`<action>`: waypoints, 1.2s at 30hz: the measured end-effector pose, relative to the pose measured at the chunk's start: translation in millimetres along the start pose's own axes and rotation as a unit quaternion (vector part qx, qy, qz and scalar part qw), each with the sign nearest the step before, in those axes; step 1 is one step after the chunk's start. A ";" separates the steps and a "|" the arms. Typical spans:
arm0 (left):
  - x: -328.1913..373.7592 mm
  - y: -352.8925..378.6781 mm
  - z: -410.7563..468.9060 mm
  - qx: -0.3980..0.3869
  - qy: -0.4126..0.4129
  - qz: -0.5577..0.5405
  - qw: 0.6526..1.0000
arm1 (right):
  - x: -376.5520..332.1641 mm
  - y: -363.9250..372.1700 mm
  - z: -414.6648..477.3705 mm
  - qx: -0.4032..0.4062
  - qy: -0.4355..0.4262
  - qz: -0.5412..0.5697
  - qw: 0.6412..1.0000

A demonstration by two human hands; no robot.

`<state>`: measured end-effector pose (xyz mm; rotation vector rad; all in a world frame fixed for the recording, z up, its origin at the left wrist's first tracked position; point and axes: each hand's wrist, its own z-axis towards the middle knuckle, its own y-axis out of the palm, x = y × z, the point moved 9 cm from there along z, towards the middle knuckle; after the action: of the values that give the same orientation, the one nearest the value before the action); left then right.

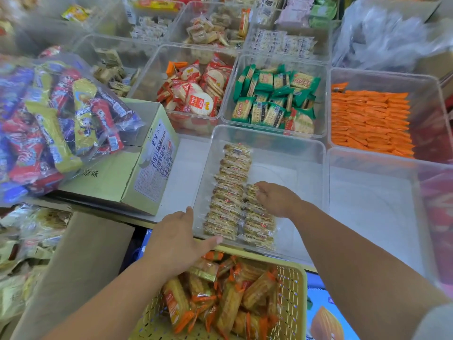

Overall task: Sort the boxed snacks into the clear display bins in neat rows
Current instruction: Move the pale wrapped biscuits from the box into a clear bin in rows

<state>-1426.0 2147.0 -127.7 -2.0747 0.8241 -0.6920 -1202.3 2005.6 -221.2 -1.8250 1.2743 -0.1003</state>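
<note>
A clear display bin (301,153) in front of me holds two rows of clear-wrapped cracker packs (230,190): a long left row and a shorter right row. My right hand (275,198) reaches into the bin, and its curled fingers rest on the far end of the shorter row. My left hand (179,238) lies flat against the bin's near left corner, fingers straight, holding nothing. Below it a yellow plastic basket (293,285) holds loose orange-wrapped snack packs (228,298).
An open green carton (147,173) stands left of the bin, with a clear bag of mixed wrapped snacks (56,126) lying on it. Behind are bins of red-white crackers (196,94), green packs (274,99) and orange packs (367,121). An empty clear bin (372,204) sits at the right.
</note>
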 end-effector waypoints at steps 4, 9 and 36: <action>-2.0 -0.5 -1.1 -0.007 0.013 -0.008 1.000 | -7.8 -10.2 -11.2 0.021 0.031 -0.040 0.999; -12.7 -15.1 -27.6 0.067 0.071 -0.050 0.994 | -47.0 -24.1 -50.8 0.136 0.035 -0.073 0.987; -469.1 27.2 -93.3 0.001 -0.199 -0.324 0.925 | -476.3 207.6 -169.6 0.172 -0.221 -0.222 0.934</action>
<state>-1800.5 2439.5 -188.7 -2.3822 -0.1112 -0.5649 -1662.2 2261.6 -74.0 -1.6706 0.4818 -0.1395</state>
